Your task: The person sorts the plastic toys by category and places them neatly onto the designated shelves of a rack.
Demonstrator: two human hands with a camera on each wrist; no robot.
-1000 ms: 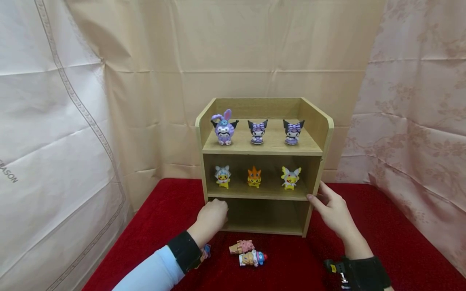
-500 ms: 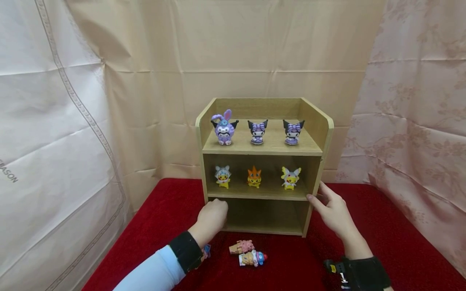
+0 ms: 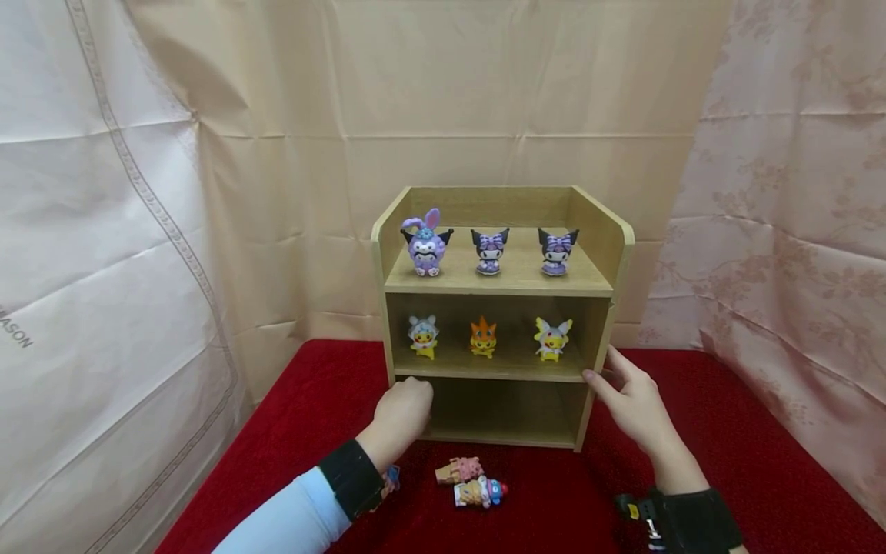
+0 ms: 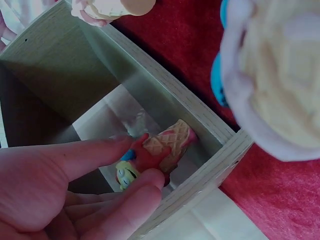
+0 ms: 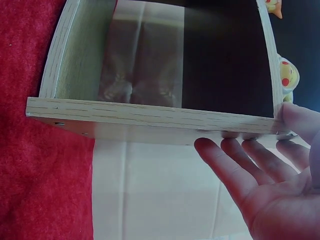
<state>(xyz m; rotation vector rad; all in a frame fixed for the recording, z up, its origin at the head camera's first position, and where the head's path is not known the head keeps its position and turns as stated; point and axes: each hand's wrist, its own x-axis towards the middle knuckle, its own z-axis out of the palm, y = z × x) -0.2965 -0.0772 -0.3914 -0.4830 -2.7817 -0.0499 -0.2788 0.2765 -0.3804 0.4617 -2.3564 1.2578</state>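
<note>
My left hand reaches into the left end of the bottom tier of a small wooden shelf. In the left wrist view its thumb and fingers pinch an ice-cream-cone figurine with a waffle base, red body and yellowish face; the head view hides this figurine. With thumb on the front edge and fingers along the outer face, my right hand grips the shelf's right side panel. Lying on the red cloth before the shelf are a pink cone figurine and a blue-headed one.
Three purple figurines stand on the top tier. Yellow, orange and white figurines line the middle tier. Another small figurine is partly hidden beneath my left wrist. Red cloth covers the table, and a beige curtain hangs behind.
</note>
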